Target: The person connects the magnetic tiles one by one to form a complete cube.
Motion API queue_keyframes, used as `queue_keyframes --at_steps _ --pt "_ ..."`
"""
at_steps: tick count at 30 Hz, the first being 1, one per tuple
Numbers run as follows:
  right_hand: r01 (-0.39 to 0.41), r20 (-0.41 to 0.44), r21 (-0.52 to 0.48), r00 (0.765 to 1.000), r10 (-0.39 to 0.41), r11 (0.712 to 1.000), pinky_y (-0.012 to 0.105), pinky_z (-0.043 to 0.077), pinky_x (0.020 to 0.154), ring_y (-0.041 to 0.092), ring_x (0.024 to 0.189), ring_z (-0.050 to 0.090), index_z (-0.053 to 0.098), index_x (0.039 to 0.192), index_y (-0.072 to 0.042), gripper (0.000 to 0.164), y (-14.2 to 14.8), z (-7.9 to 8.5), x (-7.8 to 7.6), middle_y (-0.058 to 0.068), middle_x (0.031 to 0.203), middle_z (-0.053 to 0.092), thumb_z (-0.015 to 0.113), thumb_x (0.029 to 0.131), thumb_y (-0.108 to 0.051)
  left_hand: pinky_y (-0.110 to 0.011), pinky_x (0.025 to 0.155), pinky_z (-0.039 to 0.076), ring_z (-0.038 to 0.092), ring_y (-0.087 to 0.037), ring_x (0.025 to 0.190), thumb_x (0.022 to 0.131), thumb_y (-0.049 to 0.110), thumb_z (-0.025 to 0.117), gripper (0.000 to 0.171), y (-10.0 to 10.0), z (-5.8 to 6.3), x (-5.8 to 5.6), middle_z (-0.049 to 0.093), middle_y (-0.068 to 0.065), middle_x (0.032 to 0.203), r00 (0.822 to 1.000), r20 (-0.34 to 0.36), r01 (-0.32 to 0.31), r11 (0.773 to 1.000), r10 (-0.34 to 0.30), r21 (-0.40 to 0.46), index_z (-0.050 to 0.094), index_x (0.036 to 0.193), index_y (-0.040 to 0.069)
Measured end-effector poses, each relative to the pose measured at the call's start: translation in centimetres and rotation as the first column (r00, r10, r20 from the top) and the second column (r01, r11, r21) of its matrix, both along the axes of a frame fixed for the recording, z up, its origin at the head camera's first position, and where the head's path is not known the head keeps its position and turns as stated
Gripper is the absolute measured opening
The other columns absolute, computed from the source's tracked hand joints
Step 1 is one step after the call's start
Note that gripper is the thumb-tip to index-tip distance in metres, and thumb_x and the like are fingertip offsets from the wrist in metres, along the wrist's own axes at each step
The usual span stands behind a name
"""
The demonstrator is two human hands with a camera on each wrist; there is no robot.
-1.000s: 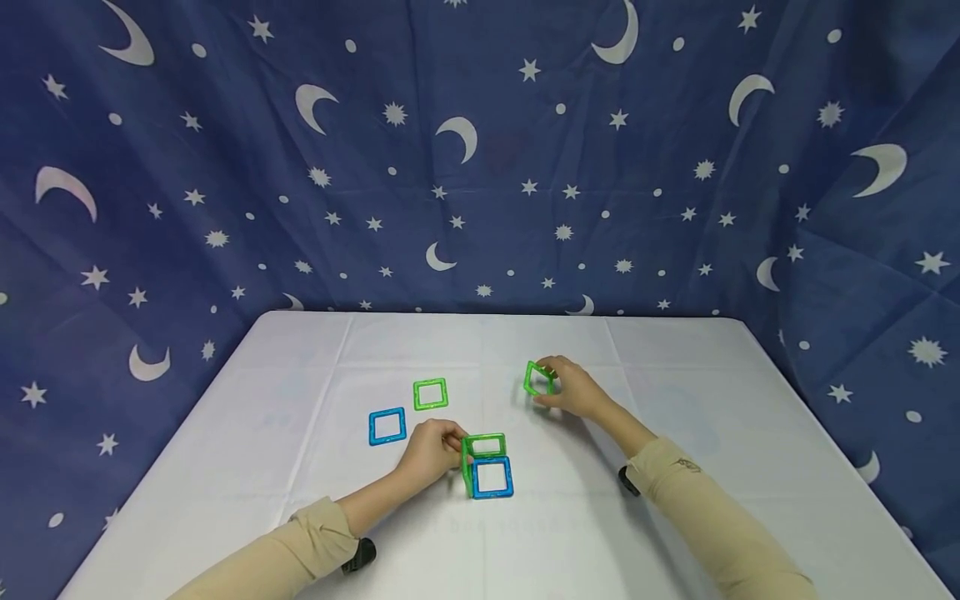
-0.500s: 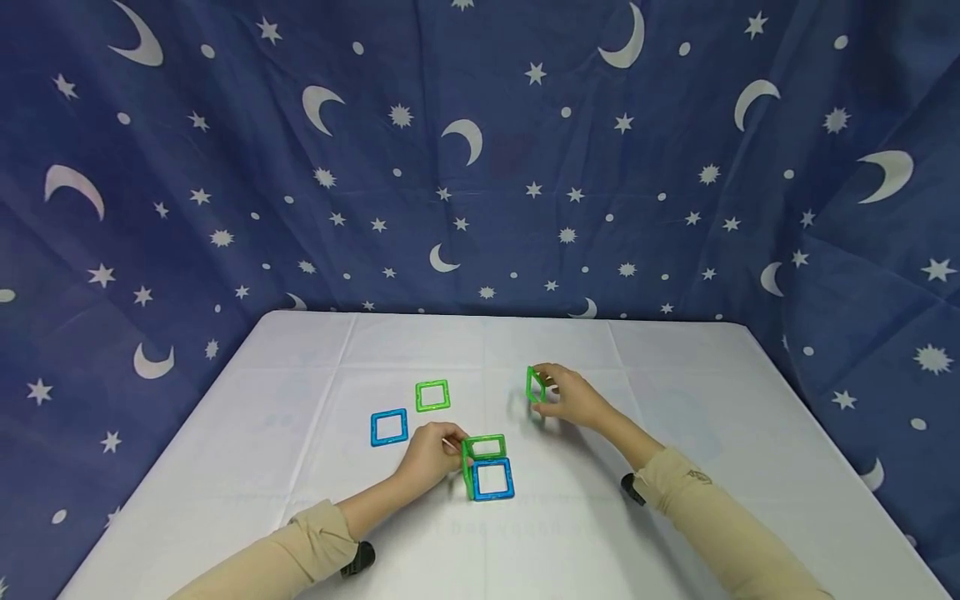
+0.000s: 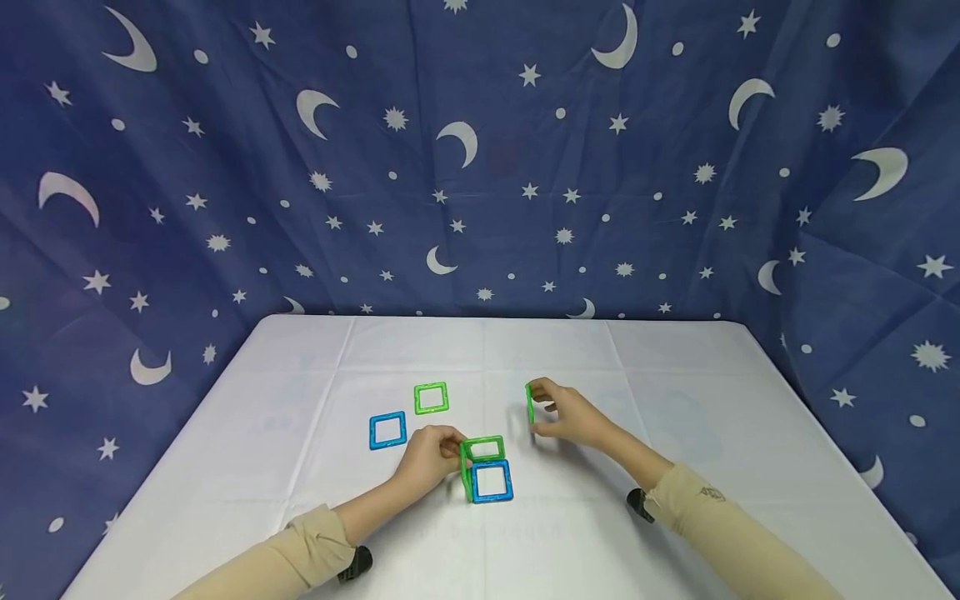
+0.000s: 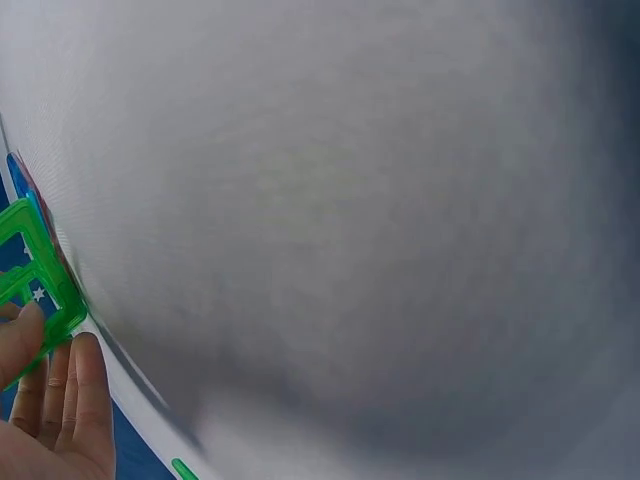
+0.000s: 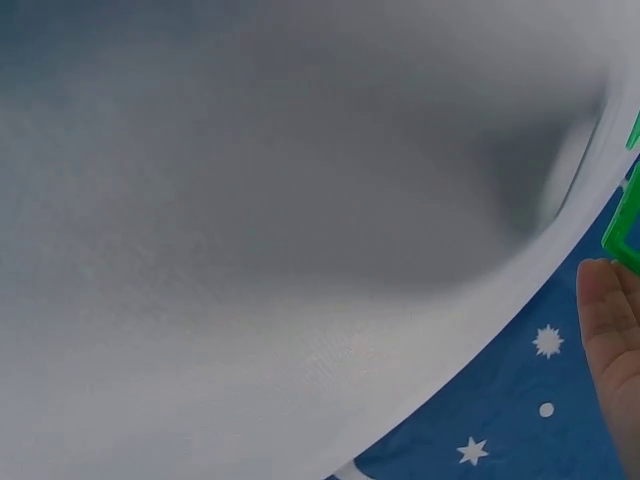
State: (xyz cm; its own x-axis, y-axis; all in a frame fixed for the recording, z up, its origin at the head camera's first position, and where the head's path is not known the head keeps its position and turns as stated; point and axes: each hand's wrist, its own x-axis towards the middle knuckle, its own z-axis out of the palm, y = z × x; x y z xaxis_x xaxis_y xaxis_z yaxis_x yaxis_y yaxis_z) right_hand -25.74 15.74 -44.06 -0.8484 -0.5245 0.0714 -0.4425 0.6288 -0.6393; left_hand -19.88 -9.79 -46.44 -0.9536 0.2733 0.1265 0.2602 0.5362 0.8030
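Note:
My left hand (image 3: 427, 457) pinches an upright green square magnetic tile (image 3: 465, 472) near the table's middle. A second green tile (image 3: 485, 448) stands at its back, and a blue square tile (image 3: 492, 482) lies flat in front, the three forming a corner. In the left wrist view, the thumb and fingers hold the green frame (image 4: 45, 265) by its edge. To the right and farther back, my right hand (image 3: 573, 415) pinches another green tile (image 3: 530, 404), which is turned edge-on to the head camera. Only part of that tile (image 5: 625, 225) shows in the right wrist view.
A loose green tile (image 3: 431, 397) and a loose blue tile (image 3: 387, 430) lie flat to the left, behind the left hand. A white cloth covers the table (image 3: 300, 392). Behind it hangs a blue curtain (image 3: 510, 158) with moons and stars.
The green tile in my right hand has turned from showing its open face to edge-on, while that hand shifted slightly nearer. My left hand and the joined tiles have stayed in place.

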Motion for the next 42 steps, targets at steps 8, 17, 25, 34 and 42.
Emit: queue_keyframes --at_steps 8,17,25,34,42 --pt "-0.052 0.043 -0.006 0.998 0.052 0.999 0.037 0.05 0.092 0.033 0.115 0.057 0.045 0.127 0.001 0.057 -0.4 0.2 1.4 0.017 0.123 0.059 0.074 0.079 -0.009 -0.015 0.059 0.049 0.061 -0.01 0.066 0.073 -0.002 0.076 0.015 0.0 0.1 0.0 0.067 -0.008 0.074 1.0 -0.006 0.008 1.0 -0.008 -0.008 0.068 0.086 -0.003" --pt "-0.112 0.064 -0.012 0.992 0.113 0.994 0.037 0.049 0.095 0.032 0.113 0.059 0.045 0.126 0.001 0.057 -0.5 -0.1 3.0 0.017 0.123 0.06 0.074 0.079 -0.01 -0.016 0.06 0.049 0.06 -0.01 0.067 0.074 0.0 0.076 0.015 0.0 0.2 0.1 0.067 -0.006 0.074 1.0 -0.006 0.007 0.999 -0.007 -0.038 0.068 0.087 -0.003" --pt "-0.15 0.101 -0.012 0.984 0.15 0.989 0.036 0.048 0.096 0.031 0.114 0.06 0.046 0.125 0.001 0.056 -1.3 -0.5 4.2 0.018 0.125 0.058 0.075 0.078 -0.01 -0.017 0.061 0.049 0.059 -0.009 0.068 0.075 0.002 0.076 0.017 0.0 0.4 0.2 0.066 -0.006 0.075 1.0 -0.006 -0.007 0.998 0.006 -0.061 0.068 0.089 -0.003" --pt "-0.173 0.102 -0.03 0.979 0.175 0.984 0.034 0.05 0.094 0.028 0.109 0.063 0.047 0.123 0.0 0.055 -1.9 -1.1 4.8 0.017 0.123 0.059 0.076 0.077 -0.008 -0.016 0.06 0.049 0.06 -0.01 0.067 0.074 0.001 0.076 0.018 0.0 0.0 0.3 0.066 -0.007 0.075 1.0 -0.027 0.003 0.999 -0.004 -0.049 0.068 0.09 -0.003" --pt "-0.187 0.115 -0.091 0.974 0.197 0.978 0.034 0.05 0.093 0.031 0.11 0.062 0.047 0.121 -0.001 0.053 -2.3 -1.0 5.4 0.018 0.122 0.059 0.076 0.078 -0.01 -0.016 0.061 0.049 0.061 -0.01 0.069 0.075 -0.002 0.074 0.019 0.2 -0.1 0.5 0.066 -0.007 0.076 1.0 -0.021 -0.006 0.999 0.005 -0.049 0.068 0.093 -0.005"
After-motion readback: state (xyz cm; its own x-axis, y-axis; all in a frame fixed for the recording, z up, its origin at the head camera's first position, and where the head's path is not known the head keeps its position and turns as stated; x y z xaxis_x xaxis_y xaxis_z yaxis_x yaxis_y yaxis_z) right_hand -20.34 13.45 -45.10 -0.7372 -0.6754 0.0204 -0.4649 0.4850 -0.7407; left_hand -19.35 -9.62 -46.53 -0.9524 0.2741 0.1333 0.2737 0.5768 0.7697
